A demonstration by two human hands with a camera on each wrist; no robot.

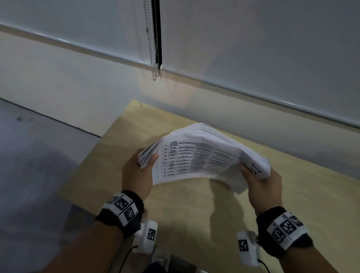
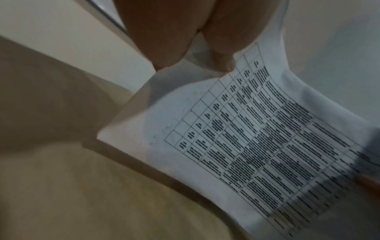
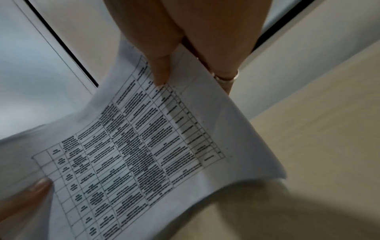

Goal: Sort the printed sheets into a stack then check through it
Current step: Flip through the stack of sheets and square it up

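Head view, from nine o'clock across to three: grey floor [image 1: 16, 168] fills the nine o'clock side, and the pale wooden table [image 1: 294, 202] runs from centre toward four o'clock, set against a wall with a lowered blind [image 1: 275, 35] whose bead chain [image 1: 151, 38] hangs at twelve o'clock. The left hand [image 1: 137, 175] grips the stack of printed sheets [image 1: 201, 154] at its nine o'clock end, thumb [image 1: 152, 158] on top and the other fingers hidden beneath. The stack is held above the table, bowed upward in the middle, its top page printed with a ruled table of text. At the stack's four o'clock end the right hand [image 1: 263, 185] holds the edge, thumb pressed on the top page and fingers curled under; the sheet edges fan slightly there. A ring [image 3: 225, 78] shows on a right finger under the paper. Both wrists carry black bands with white marker blocks.
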